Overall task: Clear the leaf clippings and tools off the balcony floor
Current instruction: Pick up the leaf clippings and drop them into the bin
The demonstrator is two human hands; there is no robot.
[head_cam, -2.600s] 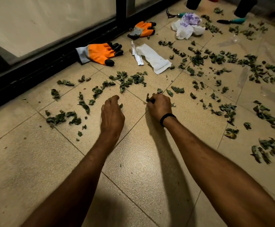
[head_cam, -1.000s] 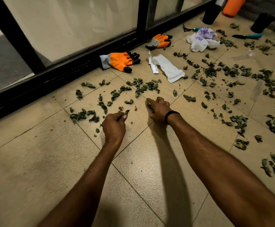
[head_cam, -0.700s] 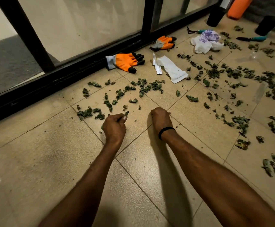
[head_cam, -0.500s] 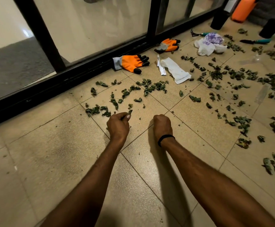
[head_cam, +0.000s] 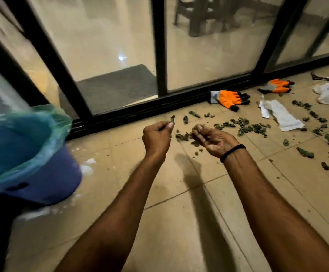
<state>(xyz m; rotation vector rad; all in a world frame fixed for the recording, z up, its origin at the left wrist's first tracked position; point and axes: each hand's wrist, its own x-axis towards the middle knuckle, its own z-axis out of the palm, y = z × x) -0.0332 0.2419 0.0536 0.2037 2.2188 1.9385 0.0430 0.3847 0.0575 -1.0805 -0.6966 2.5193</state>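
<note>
Green leaf clipping [head_cam: 172, 119] pinched in left hand [head_cam: 156, 137] grip; right hand [head_cam: 213, 141] grip curled round clippings [head_cam: 197, 130].

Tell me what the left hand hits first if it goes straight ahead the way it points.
Likely the black door track. The left hand, pinching a leaf clipping, hangs above the floor and points at it; nothing shows between, though depth is unclear.
</note>
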